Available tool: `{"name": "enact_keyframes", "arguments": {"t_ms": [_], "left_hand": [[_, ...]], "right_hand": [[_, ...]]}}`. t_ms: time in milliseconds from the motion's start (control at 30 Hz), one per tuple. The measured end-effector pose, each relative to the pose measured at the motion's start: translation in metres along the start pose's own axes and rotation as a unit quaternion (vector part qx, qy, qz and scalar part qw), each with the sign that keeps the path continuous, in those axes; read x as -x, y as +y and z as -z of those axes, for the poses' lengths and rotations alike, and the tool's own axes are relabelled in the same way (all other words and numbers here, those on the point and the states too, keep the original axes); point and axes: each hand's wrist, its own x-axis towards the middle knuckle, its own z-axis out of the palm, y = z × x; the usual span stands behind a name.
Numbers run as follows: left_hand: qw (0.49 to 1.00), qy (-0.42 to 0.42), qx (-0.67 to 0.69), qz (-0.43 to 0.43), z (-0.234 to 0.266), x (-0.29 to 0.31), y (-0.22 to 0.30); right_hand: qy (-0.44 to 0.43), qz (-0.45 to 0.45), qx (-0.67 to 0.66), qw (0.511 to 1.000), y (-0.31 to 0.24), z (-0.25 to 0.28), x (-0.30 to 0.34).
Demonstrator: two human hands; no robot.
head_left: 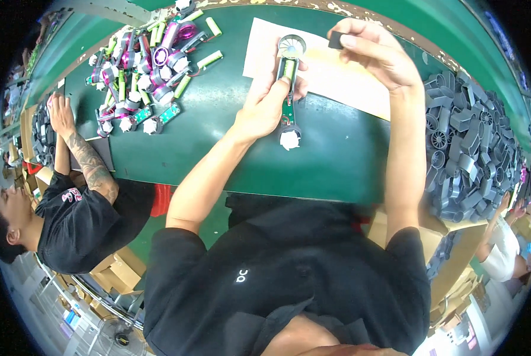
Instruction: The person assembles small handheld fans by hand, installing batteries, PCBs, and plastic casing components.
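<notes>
My left hand (269, 107) is closed around a grey plastic housing (292, 46) with a round, ribbed fan-like end. Along it lie a green cylindrical battery and a narrow green circuit board (287, 113), with a dark round part and a white piece (289, 140) at the near end. My left thumb presses on the battery area. Up and to the right, my right hand (379, 53) pinches a small black square piece (336, 40) between thumb and fingers, apart from the housing. A pale sheet of paper (360, 83) lies flat on the table beneath both hands.
On the green table (218, 160), a heap of assemblies (152, 65) with batteries, boards and purple rings lies to the left. Many grey housings (467, 142) are piled at the right. A co-worker's arm (90, 157) reaches toward dark parts at the far left.
</notes>
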Motion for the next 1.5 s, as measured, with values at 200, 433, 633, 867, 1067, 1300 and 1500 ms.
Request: {"name": "enact_keyframes", "arguments": {"t_ms": [200, 433, 633, 867, 1067, 1300, 1500], "left_hand": [[0.999, 0.024, -0.003, 0.025, -0.006, -0.005, -0.014], [1.0, 0.0, 0.007, 0.009, -0.009, -0.005, -0.011], [0.989, 0.027, -0.143, -0.029, -0.009, -0.002, -0.012], [0.999, -0.024, -0.043, 0.0, -0.006, 0.0, -0.009], [0.996, -0.033, -0.078, -0.013, -0.011, 0.002, -0.01], [0.989, -0.073, -0.124, -0.036, -0.001, -0.003, -0.022], [0.981, -0.085, -0.159, -0.068, -0.003, -0.003, -0.016]], "right_hand": [[-0.014, -0.021, 0.161, 0.987, -0.028, -0.044, 0.016], [-0.016, -0.031, 0.219, 0.975, -0.017, -0.04, 0.011], [-0.015, -0.025, 0.242, 0.97, -0.025, -0.048, 0.016], [0.015, -0.042, 0.249, 0.968, -0.026, -0.05, 0.017], [0.02, -0.019, 0.248, 0.968, -0.027, -0.045, 0.019], [0.016, -0.025, 0.233, 0.972, -0.029, -0.051, 0.018], [0.043, -0.011, 0.309, 0.95, -0.013, -0.059, 0.015]]}}
